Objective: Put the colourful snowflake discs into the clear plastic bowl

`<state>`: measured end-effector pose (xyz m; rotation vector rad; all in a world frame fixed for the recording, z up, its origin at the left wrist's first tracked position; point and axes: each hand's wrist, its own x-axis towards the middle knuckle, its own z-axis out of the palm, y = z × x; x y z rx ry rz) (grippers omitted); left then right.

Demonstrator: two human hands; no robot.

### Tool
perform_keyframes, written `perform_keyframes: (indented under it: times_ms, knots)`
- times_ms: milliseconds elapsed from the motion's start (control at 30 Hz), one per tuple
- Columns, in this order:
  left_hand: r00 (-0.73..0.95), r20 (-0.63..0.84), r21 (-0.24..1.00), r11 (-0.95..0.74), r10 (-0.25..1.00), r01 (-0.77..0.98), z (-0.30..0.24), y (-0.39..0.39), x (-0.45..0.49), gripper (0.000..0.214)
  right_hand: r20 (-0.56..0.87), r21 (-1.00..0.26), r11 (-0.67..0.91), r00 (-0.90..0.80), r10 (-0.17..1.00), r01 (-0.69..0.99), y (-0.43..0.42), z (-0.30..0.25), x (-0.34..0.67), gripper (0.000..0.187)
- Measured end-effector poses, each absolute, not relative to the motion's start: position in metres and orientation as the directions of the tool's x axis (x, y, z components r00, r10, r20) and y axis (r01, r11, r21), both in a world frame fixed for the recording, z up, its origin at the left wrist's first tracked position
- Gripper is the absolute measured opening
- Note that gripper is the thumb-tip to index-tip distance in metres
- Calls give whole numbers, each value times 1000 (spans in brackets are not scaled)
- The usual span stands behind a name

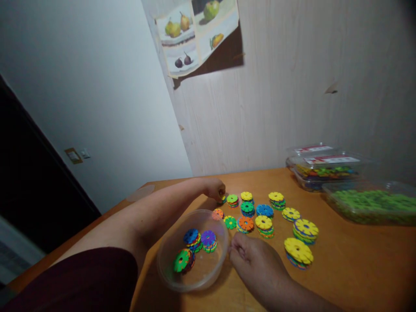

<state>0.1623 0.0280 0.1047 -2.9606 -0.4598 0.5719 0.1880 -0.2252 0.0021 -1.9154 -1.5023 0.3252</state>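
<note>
- Left hand [214,189] is stretched out past the bowl to the back of the tabletop [331,264]. Fingers are curled down at a small disc stack [224,199], mostly hidden, so can't tell if it's actually gripped or just touched.
- Right hand [255,258] is curled up tight at the near right side of the clear plastic bowl [162,271], looks like it's pinching the rim.
- That bowl's got three piles of flower-shaped plastic discs in it: blue-topped stack [191,236], purple-topped stack [208,238] and green-topped stack [182,261], all kinda leaning.
- Rest of the discs are piled on the tabletop, right of the bowl and behind it. An orange-topped stack [248,223] sits just beside a yellow-topped stack [263,222], with a blue-topped pile [264,211] right behind those two.
- More yellow-topped piles further right, the nearest one [298,251] being a tall, tilted one.
- Over on the right there's a clear tub of green pieces [373,201], and behind it some lidded clear boxes [325,171] with mixed colors inside and white-and-red labels on top.
- Fruit paintings [198,34] hang on the wall, bottom edge curling up.
</note>
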Motion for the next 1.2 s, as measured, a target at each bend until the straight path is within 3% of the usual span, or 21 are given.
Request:
perform_keyframes:
  times_ms: [267,500,667,933,1200]
  knots:
    - [898,-237,-101,-929,370,356,122,28,142,30,212,-633,-95,291,933,768,-224,3,190,20]
    - [942,-121,17,-948,313,317,168,-11,84,28,208,-616,-101,285,936,781,-227,6,191,23]
    - [976,-81,31,-979,201,204,188,-64,43,32,213,-606,-89,269,939,791,-227,8,191,24]
    - [975,-179,-8,-991,129,130,147,-101,35,32,206,-619,-73,252,945,782,-225,5,193,22]
    - [962,-131,-56,-970,240,235,131,-83,31,31,202,-621,-81,259,944,780,-227,8,192,23]
